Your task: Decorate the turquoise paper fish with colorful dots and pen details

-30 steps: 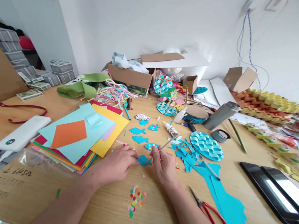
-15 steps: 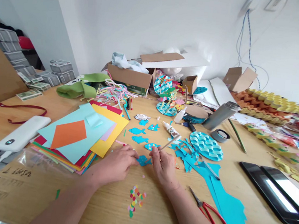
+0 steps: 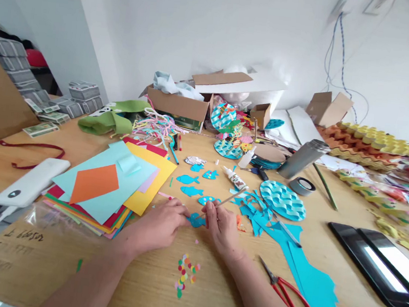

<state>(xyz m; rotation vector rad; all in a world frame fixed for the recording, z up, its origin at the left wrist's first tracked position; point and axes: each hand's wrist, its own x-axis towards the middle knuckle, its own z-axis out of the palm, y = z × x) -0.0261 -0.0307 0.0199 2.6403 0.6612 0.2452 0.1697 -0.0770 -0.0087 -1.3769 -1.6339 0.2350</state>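
Note:
A small blue paper fish (image 3: 197, 220) lies on the table between my two hands. My left hand (image 3: 165, 222) rests palm down, fingers bent together, and its fingertips hold the fish's left edge. In my right hand (image 3: 221, 227) a thin stick (image 3: 232, 196) is pinched like a pen, its lower end at the fish. Just beyond are several more cut-out fish, among them a plain blue fish (image 3: 192, 191) and a spotted fish (image 3: 207, 200) partly behind my right fingers. Nearer to me lies a scatter of coloured paper dots (image 3: 184, 272).
Red-handled scissors (image 3: 293, 301) and a blue paper sheet (image 3: 317, 280) lie right, beside blue scraps (image 3: 256, 216). A glue bottle (image 3: 236, 179) lies beyond my hands. Coloured paper (image 3: 101, 181) is stacked left. A steel flask (image 3: 303, 159) and a woven blue disc (image 3: 282, 200) sit back right.
My right hand has shifted slightly left, and the stick's lower end has moved a little over the fish. My left hand stays in place.

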